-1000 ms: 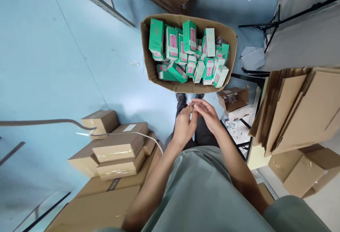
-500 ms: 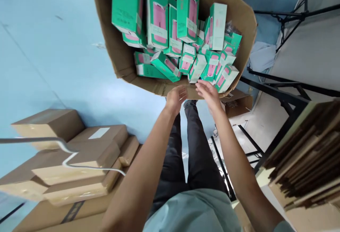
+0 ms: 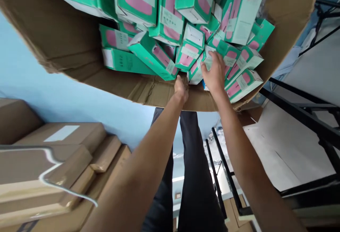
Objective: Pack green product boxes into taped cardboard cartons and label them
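Observation:
A large open carton [image 3: 156, 92] holds several green, pink and white boxes, some upright and some tilted. My left hand [image 3: 181, 90] is inside the carton's near edge, just below a tilted green box [image 3: 155, 56]; its fingers are partly hidden. To its right, my right hand [image 3: 214, 70] reaches in with thumb and fingers apart, touching a small white-and-green box [image 3: 198, 70]. More small boxes [image 3: 243, 85] lie to the right of that hand.
Brown cartons [image 3: 63, 147] are stacked at the lower left, with a white cable [image 3: 63, 186] in front. Black metal frames [image 3: 300, 115] stand at the right. My legs [image 3: 192, 175] are below the carton, over a blue floor [image 3: 106, 110].
The view has come closer to the carton. Both hands have moved from its near rim to inside it, the right one onto a small box.

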### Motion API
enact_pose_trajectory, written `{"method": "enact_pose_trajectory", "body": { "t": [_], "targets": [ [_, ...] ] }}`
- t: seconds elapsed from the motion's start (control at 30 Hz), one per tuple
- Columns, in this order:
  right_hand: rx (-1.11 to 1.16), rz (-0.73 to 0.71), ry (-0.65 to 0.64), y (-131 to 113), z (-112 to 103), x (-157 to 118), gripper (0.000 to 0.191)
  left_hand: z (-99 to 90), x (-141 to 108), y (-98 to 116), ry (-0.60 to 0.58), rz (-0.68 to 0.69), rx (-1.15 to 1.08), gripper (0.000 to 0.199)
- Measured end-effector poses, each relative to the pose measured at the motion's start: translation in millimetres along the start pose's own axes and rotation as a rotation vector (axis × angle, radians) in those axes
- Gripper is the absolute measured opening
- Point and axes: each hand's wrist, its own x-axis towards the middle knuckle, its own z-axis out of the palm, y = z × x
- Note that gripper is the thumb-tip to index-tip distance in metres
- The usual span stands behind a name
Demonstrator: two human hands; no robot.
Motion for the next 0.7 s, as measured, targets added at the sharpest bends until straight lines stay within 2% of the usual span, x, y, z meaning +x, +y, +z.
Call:
{"method": "enact_pose_trajectory", "body": {
  "t": [0.07, 0.13, 0.27, 0.4, 0.57, 0.7],
  "targets": [
    [-0.022, 0.011, -0.004, 3.2, 7.3, -1.1, 0.051, 2.4, 10.6, -1.1, 0.096, -0.112, -0.039, 0.053],
    [-0.042, 0.041, -0.007, 5.0, 12.2, -1.2, 0.052, 4.1, 21.1, -3.0, 0.127, -0.171, -0.046, 0.056],
    [-0.069, 0.058, -0.018, 5.6, 17.9, 4.2, 0.052, 4.1, 44.9, -10.9, 0.084, -0.259, -0.114, 0.049],
    [-0.091, 0.061, -0.021, 3.3, 22.4, 12.2, 0.051, 4.3, 60.0, -18.0, 0.028, -0.289, -0.219, 0.039],
    [-0.091, 0.097, -0.078, -1.7, 23.7, 13.5, 0.054, 6.2, 48.2, -17.9, -0.005, -0.356, -0.293, 0.034],
    [-0.095, 0.084, -0.025, -9.1, 16.8, 7.4, 0.050, 2.6, 24.1, -16.0, -0.036, -0.377, -0.307, 0.034]
  ]
}}
